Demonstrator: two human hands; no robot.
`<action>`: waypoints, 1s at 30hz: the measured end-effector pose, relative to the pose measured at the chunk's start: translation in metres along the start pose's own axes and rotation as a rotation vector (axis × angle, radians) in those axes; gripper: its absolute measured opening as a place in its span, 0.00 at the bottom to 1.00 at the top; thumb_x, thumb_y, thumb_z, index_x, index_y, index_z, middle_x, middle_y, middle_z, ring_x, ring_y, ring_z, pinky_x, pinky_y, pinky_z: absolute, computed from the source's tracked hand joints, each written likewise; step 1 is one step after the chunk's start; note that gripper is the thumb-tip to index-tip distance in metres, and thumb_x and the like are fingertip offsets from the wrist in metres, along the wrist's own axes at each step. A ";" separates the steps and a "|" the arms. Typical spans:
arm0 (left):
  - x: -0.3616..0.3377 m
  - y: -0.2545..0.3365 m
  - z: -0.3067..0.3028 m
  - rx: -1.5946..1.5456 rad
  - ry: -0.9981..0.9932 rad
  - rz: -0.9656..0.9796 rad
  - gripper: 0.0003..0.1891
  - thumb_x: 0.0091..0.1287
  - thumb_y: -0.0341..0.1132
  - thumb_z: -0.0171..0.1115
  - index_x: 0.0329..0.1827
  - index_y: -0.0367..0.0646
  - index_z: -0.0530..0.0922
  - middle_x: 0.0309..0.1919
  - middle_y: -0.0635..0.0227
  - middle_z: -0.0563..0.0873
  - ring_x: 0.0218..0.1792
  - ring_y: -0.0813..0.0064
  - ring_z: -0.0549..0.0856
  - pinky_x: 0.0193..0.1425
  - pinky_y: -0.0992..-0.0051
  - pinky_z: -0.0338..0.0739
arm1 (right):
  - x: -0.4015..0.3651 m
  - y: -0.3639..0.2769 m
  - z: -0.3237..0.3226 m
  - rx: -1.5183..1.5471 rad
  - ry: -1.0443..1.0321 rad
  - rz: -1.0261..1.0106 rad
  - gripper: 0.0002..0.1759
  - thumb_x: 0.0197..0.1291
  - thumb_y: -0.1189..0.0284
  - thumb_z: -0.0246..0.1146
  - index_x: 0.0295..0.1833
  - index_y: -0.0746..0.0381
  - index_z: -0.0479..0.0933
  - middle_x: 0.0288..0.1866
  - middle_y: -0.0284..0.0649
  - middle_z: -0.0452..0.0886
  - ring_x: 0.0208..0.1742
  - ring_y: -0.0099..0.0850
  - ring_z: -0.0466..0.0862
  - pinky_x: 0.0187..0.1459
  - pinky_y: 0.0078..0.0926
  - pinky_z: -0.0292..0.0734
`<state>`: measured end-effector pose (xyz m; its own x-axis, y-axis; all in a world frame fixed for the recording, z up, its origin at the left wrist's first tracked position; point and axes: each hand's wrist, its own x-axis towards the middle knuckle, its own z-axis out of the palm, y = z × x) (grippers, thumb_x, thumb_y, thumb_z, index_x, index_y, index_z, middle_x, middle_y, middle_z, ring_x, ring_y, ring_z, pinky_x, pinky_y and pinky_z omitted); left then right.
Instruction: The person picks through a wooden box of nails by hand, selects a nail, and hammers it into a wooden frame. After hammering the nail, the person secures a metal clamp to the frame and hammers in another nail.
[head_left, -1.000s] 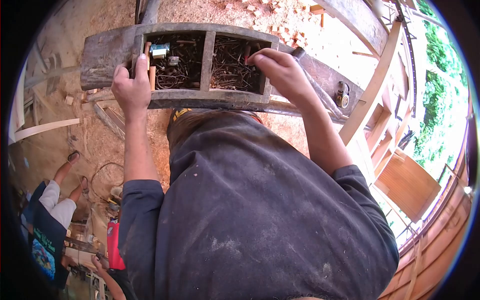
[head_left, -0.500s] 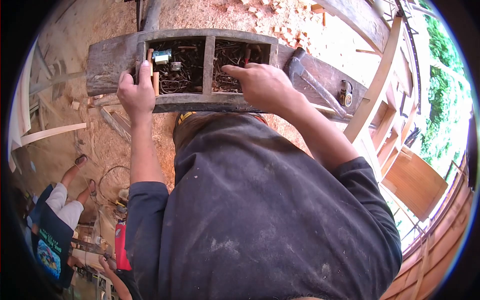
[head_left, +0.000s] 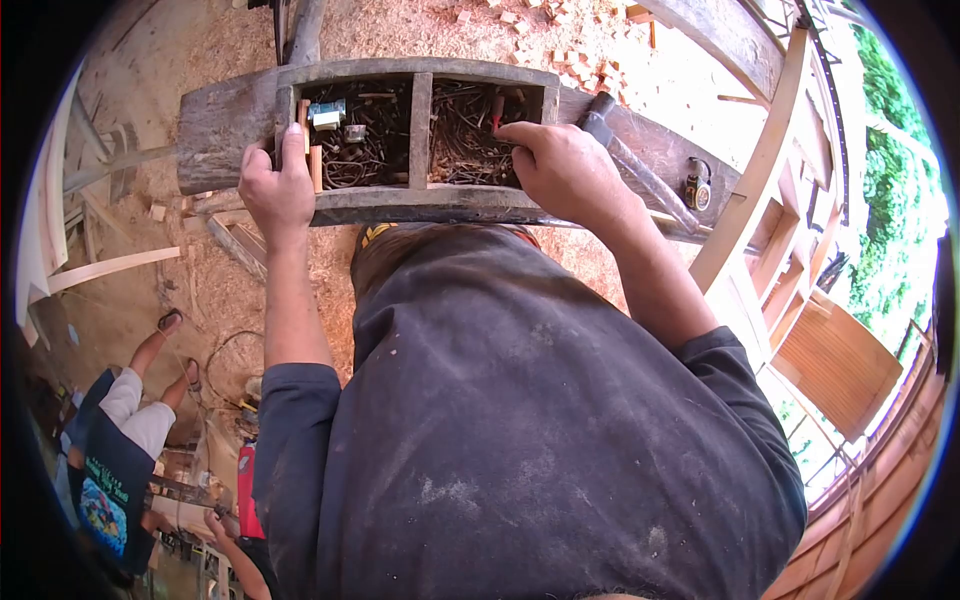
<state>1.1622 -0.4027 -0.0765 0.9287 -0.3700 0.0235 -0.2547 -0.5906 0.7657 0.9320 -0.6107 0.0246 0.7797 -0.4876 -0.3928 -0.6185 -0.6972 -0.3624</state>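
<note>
A wooden box [head_left: 421, 135] with two compartments lies on a plank and holds many nails. My left hand [head_left: 277, 188] is closed on the left end of the box, thumb on top, beside small wood pieces [head_left: 317, 168]. Over the right compartment is my right hand [head_left: 570, 170], its index finger stretched to a small red object [head_left: 497, 114] among the nails; its other fingers are curled. The left compartment also holds a blue and white item [head_left: 326, 113] and a small round metal piece [head_left: 355, 133].
A hammer [head_left: 640, 165] lies on the plank right of the box, with a tape measure [head_left: 697, 187] beyond it. A curved timber [head_left: 755, 180] rises at the right. Another person [head_left: 125, 430] is at the lower left. Wood blocks [head_left: 590, 70] lie on the ground.
My right hand has moved slightly right, and its index fingertip has gone from near the divider to the red object. My left hand keeps its place on the box.
</note>
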 end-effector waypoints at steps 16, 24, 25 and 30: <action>0.001 -0.004 0.003 0.019 0.011 0.000 0.22 0.70 0.48 0.70 0.39 0.32 0.87 0.38 0.51 0.89 0.41 0.52 0.88 0.49 0.58 0.80 | -0.005 0.002 0.027 0.129 0.089 -0.113 0.17 0.65 0.66 0.66 0.56 0.60 0.85 0.47 0.53 0.89 0.51 0.49 0.89 0.56 0.45 0.83; -0.002 0.002 0.001 -0.019 0.021 -0.023 0.22 0.70 0.48 0.70 0.38 0.31 0.86 0.38 0.50 0.89 0.41 0.52 0.88 0.49 0.58 0.80 | 0.005 -0.007 0.014 0.088 0.132 -0.019 0.25 0.68 0.68 0.61 0.70 0.56 0.76 0.50 0.56 0.88 0.52 0.54 0.87 0.56 0.51 0.81; -0.001 0.001 0.002 -0.010 0.024 -0.018 0.22 0.70 0.48 0.70 0.39 0.31 0.86 0.38 0.51 0.89 0.41 0.53 0.88 0.49 0.58 0.80 | 0.006 -0.009 0.013 0.086 0.133 -0.020 0.25 0.68 0.68 0.61 0.70 0.56 0.76 0.50 0.56 0.88 0.52 0.54 0.87 0.56 0.51 0.81; 0.000 -0.001 0.003 0.028 0.020 -0.045 0.23 0.70 0.49 0.70 0.38 0.31 0.86 0.39 0.51 0.89 0.42 0.55 0.89 0.49 0.59 0.80 | 0.018 -0.011 0.015 -0.073 -0.020 0.027 0.25 0.69 0.67 0.57 0.71 0.56 0.76 0.47 0.59 0.87 0.50 0.57 0.87 0.55 0.53 0.81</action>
<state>1.1615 -0.4042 -0.0788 0.9447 -0.3280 0.0027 -0.2197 -0.6265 0.7478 0.9510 -0.6039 0.0088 0.7601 -0.4967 -0.4190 -0.6302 -0.7206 -0.2890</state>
